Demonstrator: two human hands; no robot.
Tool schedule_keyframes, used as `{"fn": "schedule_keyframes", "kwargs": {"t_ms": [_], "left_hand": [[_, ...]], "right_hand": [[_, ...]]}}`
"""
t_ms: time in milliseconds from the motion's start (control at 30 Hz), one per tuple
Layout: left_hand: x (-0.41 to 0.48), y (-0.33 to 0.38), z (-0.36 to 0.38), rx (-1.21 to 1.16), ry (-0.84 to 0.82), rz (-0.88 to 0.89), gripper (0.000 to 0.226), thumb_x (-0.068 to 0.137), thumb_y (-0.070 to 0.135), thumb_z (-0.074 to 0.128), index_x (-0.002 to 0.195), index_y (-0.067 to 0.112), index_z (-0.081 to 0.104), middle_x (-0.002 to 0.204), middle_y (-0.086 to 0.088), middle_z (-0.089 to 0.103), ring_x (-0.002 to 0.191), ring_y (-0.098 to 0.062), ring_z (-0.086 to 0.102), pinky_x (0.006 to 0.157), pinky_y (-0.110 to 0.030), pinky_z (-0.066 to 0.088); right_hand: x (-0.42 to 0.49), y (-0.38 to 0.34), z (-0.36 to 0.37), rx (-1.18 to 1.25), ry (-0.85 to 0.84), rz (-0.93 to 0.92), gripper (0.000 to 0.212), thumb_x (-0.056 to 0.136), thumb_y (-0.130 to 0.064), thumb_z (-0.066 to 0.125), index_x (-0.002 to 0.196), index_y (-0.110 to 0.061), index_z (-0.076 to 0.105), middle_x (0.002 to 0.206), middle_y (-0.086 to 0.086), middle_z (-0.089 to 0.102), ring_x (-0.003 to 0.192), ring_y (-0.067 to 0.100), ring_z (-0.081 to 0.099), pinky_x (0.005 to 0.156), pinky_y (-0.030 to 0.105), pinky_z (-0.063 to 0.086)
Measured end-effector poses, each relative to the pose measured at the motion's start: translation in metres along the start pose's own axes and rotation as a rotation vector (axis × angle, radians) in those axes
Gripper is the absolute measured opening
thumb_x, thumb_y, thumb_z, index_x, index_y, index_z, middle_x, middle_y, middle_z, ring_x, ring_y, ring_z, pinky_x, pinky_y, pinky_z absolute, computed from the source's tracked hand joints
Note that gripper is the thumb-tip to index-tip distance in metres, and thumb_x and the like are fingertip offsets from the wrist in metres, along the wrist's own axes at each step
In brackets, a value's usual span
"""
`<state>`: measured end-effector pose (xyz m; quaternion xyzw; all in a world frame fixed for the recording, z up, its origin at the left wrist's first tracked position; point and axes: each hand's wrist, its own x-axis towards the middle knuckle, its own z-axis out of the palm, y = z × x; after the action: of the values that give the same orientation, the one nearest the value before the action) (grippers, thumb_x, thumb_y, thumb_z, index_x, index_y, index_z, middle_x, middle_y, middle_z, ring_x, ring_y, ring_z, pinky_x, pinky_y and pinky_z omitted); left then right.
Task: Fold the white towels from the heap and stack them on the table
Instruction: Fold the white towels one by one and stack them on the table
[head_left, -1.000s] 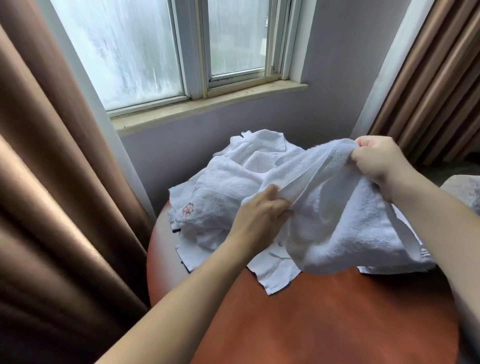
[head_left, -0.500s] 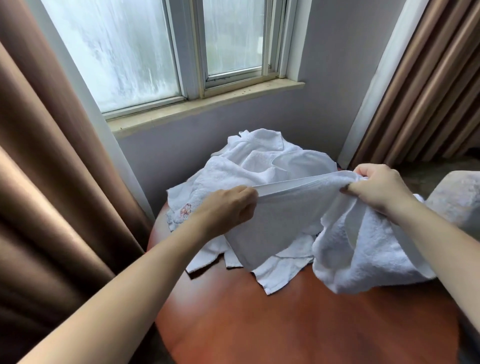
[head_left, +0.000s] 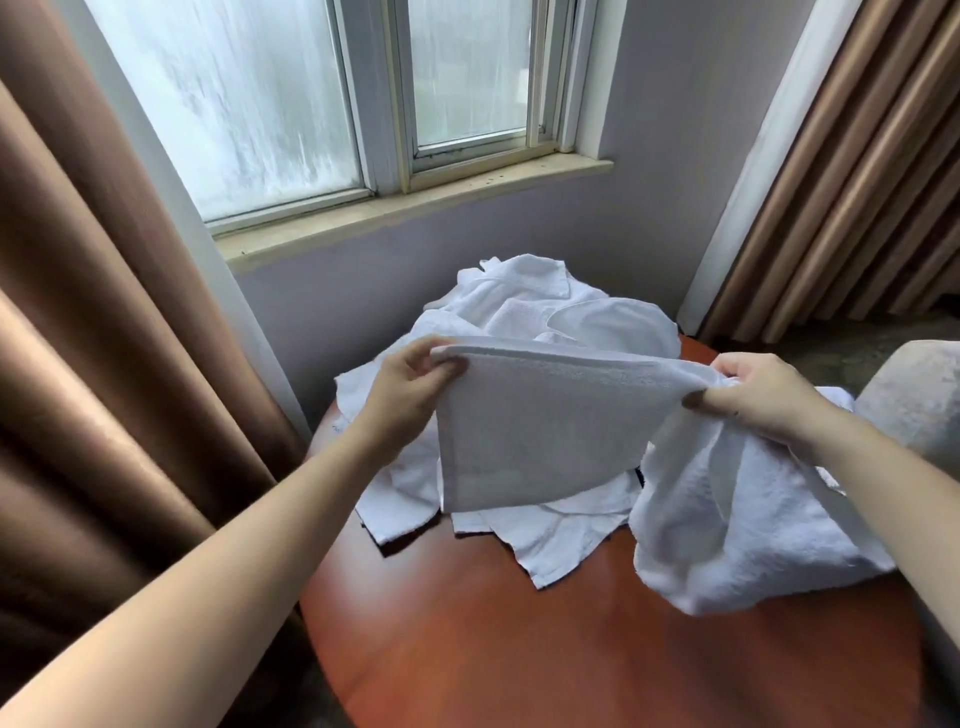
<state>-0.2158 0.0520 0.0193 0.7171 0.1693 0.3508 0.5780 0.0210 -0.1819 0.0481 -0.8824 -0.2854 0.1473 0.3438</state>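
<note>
**Desk** (head_left: 571, 649): round, red-brown wood. The bare near half at 6 o'clock is your likely spot for the stack. No folded towel lies on it yet.

**Heap** (head_left: 545, 312): loose white towels piled at the desk's 12 o'clock, with corners spilling toward 6.

**Held towel** (head_left: 540, 431): lifted in front of the heap. The top hem is taut and its long axis runs 9 to 3 o'clock. One flat panel hangs toward 6, and the rest bunches at 4 o'clock, apparently resting on the desk.

**Right hand** (head_left: 763, 395): at 3 o'clock, grip clamped on the hem with surplus cloth gathered beneath.

**Left hand** (head_left: 410, 384): at 9 o'clock, grip pinched on the corner.

**Handling note:** walk your right grip along the hem to the far corner and shake the bunch out. Level the hem before you bring the corners together, because a slack edge would probably fold crooked.
</note>
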Motion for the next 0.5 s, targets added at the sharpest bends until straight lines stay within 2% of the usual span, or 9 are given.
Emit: {"fn": "schedule_keyframes", "kwargs": {"t_ms": [133, 200, 267, 367, 433, 500], "left_hand": [[0.013, 0.002, -0.005, -0.013, 0.219, -0.06, 0.021, 0.098, 0.005, 0.048, 0.085, 0.019, 0.058, 0.081, 0.006, 0.058, 0.072, -0.002, 0.051, 0.067, -0.017, 0.043], [0.017, 0.003, -0.009, -0.004, 0.292, -0.075, 0.023, 0.099, 0.007, 0.046, 0.083, 0.022, 0.052, 0.08, 0.006, 0.053, 0.071, -0.004, 0.047, 0.066, -0.019, 0.041], [0.018, 0.002, -0.011, 0.065, 0.285, -0.079, 0.023, 0.1, 0.007, 0.043, 0.085, 0.025, 0.049, 0.082, 0.007, 0.05, 0.073, -0.003, 0.045, 0.066, -0.017, 0.039], [0.017, -0.002, -0.012, 0.212, 0.164, -0.166, 0.013, 0.099, 0.011, 0.043, 0.102, 0.023, 0.048, 0.094, 0.009, 0.05, 0.086, -0.007, 0.048, 0.074, -0.017, 0.038], [0.019, -0.006, -0.02, 0.355, 0.152, -0.196, 0.01, 0.098, 0.014, 0.046, 0.093, 0.02, 0.052, 0.088, 0.007, 0.051, 0.085, -0.014, 0.048, 0.072, -0.02, 0.038], [0.022, -0.01, -0.033, 0.43, 0.206, -0.222, 0.011, 0.095, 0.02, 0.053, 0.088, 0.018, 0.061, 0.089, 0.003, 0.059, 0.089, -0.02, 0.055, 0.079, -0.03, 0.042]], "right_hand": [[-0.007, -0.004, 0.006, -0.12, -0.063, -0.051, 0.023, 0.07, -0.023, 0.084, 0.08, -0.014, 0.066, 0.076, 0.001, 0.065, 0.072, 0.015, 0.056, 0.062, 0.027, 0.043], [-0.007, -0.005, 0.005, -0.181, -0.051, -0.06, 0.028, 0.069, -0.022, 0.085, 0.082, -0.011, 0.063, 0.076, 0.0, 0.061, 0.072, 0.016, 0.052, 0.06, 0.025, 0.04], [-0.005, -0.005, 0.001, -0.205, -0.069, -0.044, 0.028, 0.07, -0.019, 0.084, 0.082, -0.011, 0.06, 0.075, 0.002, 0.058, 0.073, 0.018, 0.05, 0.06, 0.026, 0.039], [-0.008, -0.008, -0.006, -0.196, -0.152, -0.018, 0.023, 0.075, -0.017, 0.08, 0.082, -0.012, 0.059, 0.074, 0.0, 0.054, 0.069, 0.014, 0.047, 0.057, 0.029, 0.035], [-0.008, -0.01, -0.012, -0.129, -0.179, 0.001, 0.019, 0.078, -0.017, 0.077, 0.083, -0.011, 0.06, 0.075, 0.002, 0.054, 0.067, 0.013, 0.047, 0.056, 0.028, 0.035], [-0.006, -0.009, -0.02, -0.02, -0.116, 0.018, 0.019, 0.081, -0.018, 0.076, 0.081, -0.008, 0.06, 0.074, 0.006, 0.055, 0.067, 0.017, 0.049, 0.058, 0.028, 0.038]]}}
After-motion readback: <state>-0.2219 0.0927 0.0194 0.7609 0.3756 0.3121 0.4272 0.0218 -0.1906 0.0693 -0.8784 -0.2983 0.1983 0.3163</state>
